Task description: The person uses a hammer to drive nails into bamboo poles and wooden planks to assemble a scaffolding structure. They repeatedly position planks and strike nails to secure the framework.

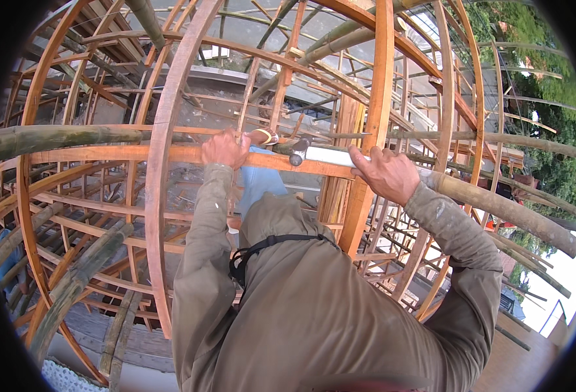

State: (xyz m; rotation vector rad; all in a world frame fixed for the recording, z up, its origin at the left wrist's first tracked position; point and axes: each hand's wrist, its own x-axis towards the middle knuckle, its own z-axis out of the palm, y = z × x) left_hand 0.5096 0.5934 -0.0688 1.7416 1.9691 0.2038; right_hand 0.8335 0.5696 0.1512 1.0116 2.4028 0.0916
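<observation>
My right hand (387,171) is closed around the white handle of a hammer (330,155). Its dark metal head points left and lies over a horizontal wooden beam (271,161). My left hand (226,149) grips that same beam farther left, fingers curled over it; whether a small piece is also between them is hidden. Just right of the right hand, a thick bamboo pole (507,206) runs off to the right. An upright orange-brown post (372,124) crosses the beam beside the right hand.
A curved upright timber (166,157) stands left of my left hand. My sandalled foot (262,137) rests on the framework beyond the beam. Bamboo poles (72,287) and crossing timbers surround me, with gaps down to the grey ground (213,98). Trees (536,117) show at right.
</observation>
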